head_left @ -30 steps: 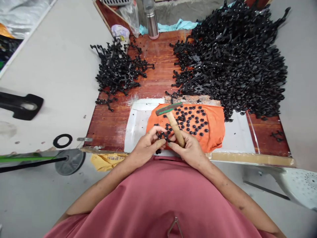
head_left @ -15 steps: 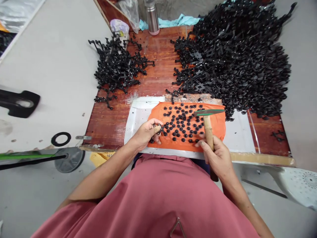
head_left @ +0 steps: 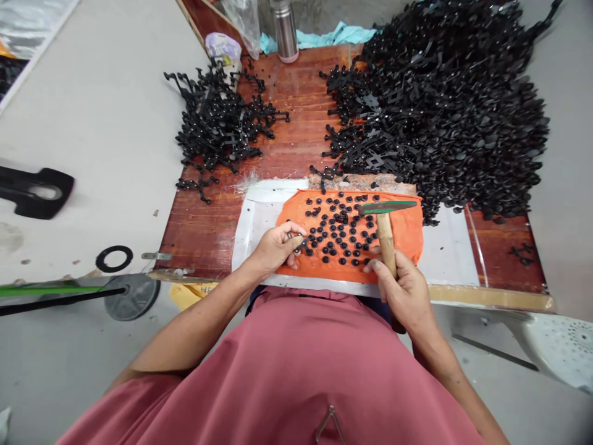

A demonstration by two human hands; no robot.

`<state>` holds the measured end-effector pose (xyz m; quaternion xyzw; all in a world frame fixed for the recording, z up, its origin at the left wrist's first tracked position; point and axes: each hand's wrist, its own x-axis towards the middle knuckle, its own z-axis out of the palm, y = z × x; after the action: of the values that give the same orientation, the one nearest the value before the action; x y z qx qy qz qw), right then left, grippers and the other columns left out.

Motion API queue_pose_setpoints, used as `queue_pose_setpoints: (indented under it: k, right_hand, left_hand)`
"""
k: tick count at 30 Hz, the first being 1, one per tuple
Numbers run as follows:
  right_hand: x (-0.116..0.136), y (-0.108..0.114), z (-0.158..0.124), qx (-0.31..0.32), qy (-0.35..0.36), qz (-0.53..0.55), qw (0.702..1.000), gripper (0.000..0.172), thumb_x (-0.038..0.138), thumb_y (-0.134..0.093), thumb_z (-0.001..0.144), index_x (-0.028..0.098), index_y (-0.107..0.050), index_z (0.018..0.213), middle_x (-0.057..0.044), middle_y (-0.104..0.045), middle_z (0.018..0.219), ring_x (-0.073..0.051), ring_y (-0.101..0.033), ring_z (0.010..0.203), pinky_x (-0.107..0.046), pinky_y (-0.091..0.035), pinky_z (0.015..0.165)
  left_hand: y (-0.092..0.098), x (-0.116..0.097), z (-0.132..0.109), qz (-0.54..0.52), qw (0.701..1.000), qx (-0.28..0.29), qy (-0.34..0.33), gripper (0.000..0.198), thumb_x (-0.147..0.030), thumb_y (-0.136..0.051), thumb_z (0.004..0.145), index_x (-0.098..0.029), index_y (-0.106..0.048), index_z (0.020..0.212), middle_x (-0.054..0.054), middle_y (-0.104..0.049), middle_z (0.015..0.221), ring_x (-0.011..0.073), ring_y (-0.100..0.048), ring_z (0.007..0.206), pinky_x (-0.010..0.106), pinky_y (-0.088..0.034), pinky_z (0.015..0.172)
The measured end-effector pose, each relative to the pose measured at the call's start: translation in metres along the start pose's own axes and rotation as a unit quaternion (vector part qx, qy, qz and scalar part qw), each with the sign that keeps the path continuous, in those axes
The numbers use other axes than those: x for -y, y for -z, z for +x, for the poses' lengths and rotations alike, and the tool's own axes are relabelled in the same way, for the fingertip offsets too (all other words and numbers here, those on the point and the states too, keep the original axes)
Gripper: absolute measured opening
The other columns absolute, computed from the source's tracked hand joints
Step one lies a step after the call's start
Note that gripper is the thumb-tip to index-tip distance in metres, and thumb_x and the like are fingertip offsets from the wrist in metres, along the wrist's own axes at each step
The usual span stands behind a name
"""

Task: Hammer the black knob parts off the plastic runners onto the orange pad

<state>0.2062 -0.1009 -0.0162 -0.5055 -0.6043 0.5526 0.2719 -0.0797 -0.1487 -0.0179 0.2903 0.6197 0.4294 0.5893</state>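
Observation:
My left hand pinches a small black plastic piece at the near left edge of an orange cloth. Several small black round buttons lie scattered on the cloth. My right hand grips the wooden handle of a hammer, whose green head points right over the cloth's far side. The hammer is apart from the piece under my left hand.
A big heap of black plastic sprues fills the far right of the wooden board; a smaller heap lies far left. A steel flask stands at the back. A black ring and black tool lie on the floor at left.
A second ago both hands were together at the near edge with the hammer tilted left. My right hand swung the hammer over to the right; my left hand stayed on the cloth's left edge.

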Motion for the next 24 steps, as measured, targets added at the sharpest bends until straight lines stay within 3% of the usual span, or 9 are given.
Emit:
queue_pose_setpoints:
  k: [8,24]
  right_hand:
    - [0.0058,0.0032,-0.0014,0.057,0.049,-0.102,0.992,0.03,0.047,-0.053,0.106,0.024,-0.069,0.118,0.003,-0.052,0.071,-0.015,-0.047,0.056,-0.028,-0.04,0.052]
    - [0.0076,-0.0036,-0.0008,0.069,0.086,-0.175,0.978,0.035,0.043,-0.05,0.107,0.023,-0.069,0.129,-0.001,-0.068,0.086,-0.019,-0.061,0.071,-0.03,-0.046,0.068]
  left_hand:
    - [0.0017,-0.0005,0.0007,-0.041,0.999,0.006,-0.014,0.054,-0.057,-0.087,0.076,-0.017,-0.061,0.102,-0.009,-0.061,0.059,0.0049,-0.046,0.033,0.021,-0.05,0.039]
    - [0.0,-0.003,0.0023,-0.008,1.0,0.01,-0.005,0.05,-0.054,-0.084,0.077,-0.017,-0.061,0.102,-0.01,-0.059,0.053,0.0085,-0.053,0.033,0.02,-0.048,0.039]
